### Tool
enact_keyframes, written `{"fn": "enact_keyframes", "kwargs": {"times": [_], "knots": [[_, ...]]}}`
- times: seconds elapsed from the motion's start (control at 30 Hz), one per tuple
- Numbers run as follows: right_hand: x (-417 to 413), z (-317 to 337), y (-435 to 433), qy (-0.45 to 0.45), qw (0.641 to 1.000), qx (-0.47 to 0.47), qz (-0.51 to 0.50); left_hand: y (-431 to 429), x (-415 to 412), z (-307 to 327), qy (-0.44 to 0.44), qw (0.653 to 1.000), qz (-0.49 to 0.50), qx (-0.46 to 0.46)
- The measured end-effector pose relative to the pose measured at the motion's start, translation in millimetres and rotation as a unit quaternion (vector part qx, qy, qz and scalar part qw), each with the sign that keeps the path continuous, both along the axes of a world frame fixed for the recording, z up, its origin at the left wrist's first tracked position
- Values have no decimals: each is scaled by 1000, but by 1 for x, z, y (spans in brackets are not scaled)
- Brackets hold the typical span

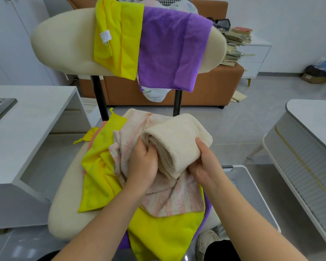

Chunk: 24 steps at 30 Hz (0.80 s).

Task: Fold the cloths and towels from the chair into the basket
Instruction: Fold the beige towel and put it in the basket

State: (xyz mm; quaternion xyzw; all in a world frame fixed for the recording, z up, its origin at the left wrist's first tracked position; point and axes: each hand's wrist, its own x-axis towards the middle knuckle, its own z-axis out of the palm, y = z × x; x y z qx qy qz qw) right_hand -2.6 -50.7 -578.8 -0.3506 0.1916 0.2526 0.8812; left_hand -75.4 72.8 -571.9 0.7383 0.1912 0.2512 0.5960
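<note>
"Two grips on one towel?"
"Yes. The left grip (142, 161) has its fingers curled into the open end of the folded cream towel (177, 144), and the right grip (205, 164) clasps the other side, thumb on top."
"Where is the towel?"
"Between both grips, over a pink striped towel (169, 196) directly under them, on the chair (64, 213) seat. A yellow cloth (100, 176) lies just left of the left grip — the white basket (256, 194) stands on the floor, right of the right grip."
</note>
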Motion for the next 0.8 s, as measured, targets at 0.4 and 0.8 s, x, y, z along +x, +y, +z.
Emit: {"fn": "enact_keyframes", "kwargs": {"times": [0.4,0.8], "knots": [[-4,2,-3,-115,993,-38,1,0,0,9,-7,935,-31,-353],[16,18,-41,-264,917,-200,222,33,-8,27,24,970,-137,-198]]}}
